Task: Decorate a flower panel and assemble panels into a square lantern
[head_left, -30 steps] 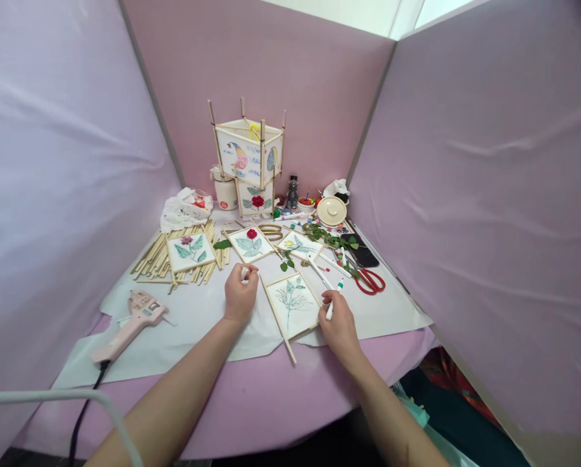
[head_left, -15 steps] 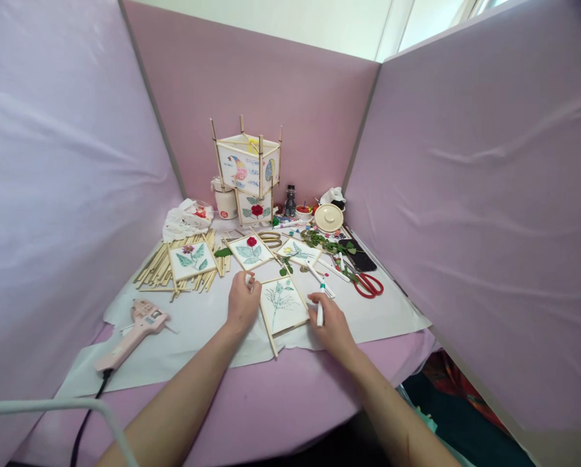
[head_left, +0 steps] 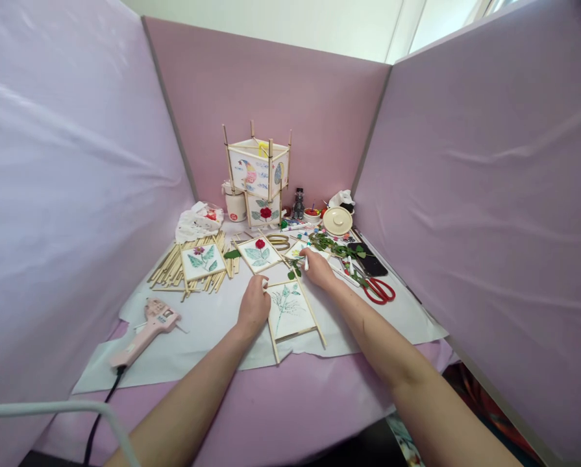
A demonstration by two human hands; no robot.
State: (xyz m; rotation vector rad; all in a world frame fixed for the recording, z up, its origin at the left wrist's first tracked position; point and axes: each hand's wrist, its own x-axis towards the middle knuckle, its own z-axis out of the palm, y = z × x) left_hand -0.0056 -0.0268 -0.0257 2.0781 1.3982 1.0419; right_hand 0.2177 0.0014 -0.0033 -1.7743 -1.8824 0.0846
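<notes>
My left hand [head_left: 254, 303] is closed at the left edge of a framed drawing panel [head_left: 291, 311], with a small white piece [head_left: 265, 284] at its fingertips. The panel has thin wooden sticks as its frame and green plant lines on white. Beyond it, my right hand [head_left: 319, 267] is closed around a white marker [head_left: 306, 262], over a second framed panel [head_left: 294, 250] with a yellow flower. That hand partly covers this panel. Green leaves [head_left: 294, 269] lie just left of the right hand.
A pink glue gun [head_left: 148, 332] lies at left, before a stick pile [head_left: 166, 267] bearing a flower panel [head_left: 203, 261]. A rose panel [head_left: 259, 253] lies mid-table. Red-handled scissors [head_left: 380, 290] and a phone [head_left: 372, 261] are at right. A lantern [head_left: 257, 170] stands behind.
My right hand has moved from the near panel's right side up and away, over the yellow-flower panel, with the marker still in it. My left hand stays by the near panel. The view shifted slightly.
</notes>
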